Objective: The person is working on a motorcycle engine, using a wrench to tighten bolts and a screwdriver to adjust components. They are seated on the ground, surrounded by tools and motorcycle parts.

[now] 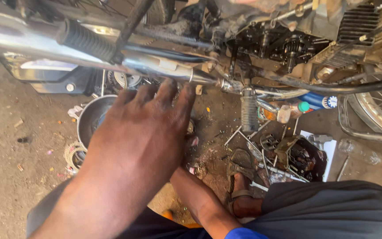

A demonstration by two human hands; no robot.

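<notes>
My left hand (140,132) fills the middle of the view, back toward the camera and fingers spread, holding nothing I can see. Its fingertips lie just under the chrome exhaust pipe (155,64) of a motorcycle, and it hovers over a metal bowl (89,117) on the ground. My right forearm (195,194), with a blue sleeve at the elbow, reaches down toward the dirt. My right hand is hidden behind the left hand. The motorcycle's engine (288,44) stands uncovered with greasy gears showing.
A ribbed rubber footpeg (87,42) sticks out above the pipe, another footpeg (248,113) hangs mid-frame. An orange bottle (288,110), a blue can (317,101), a box of small parts (303,157), loose tools, a toothed ring (74,155) and my sandalled foot (242,177) crowd the ground.
</notes>
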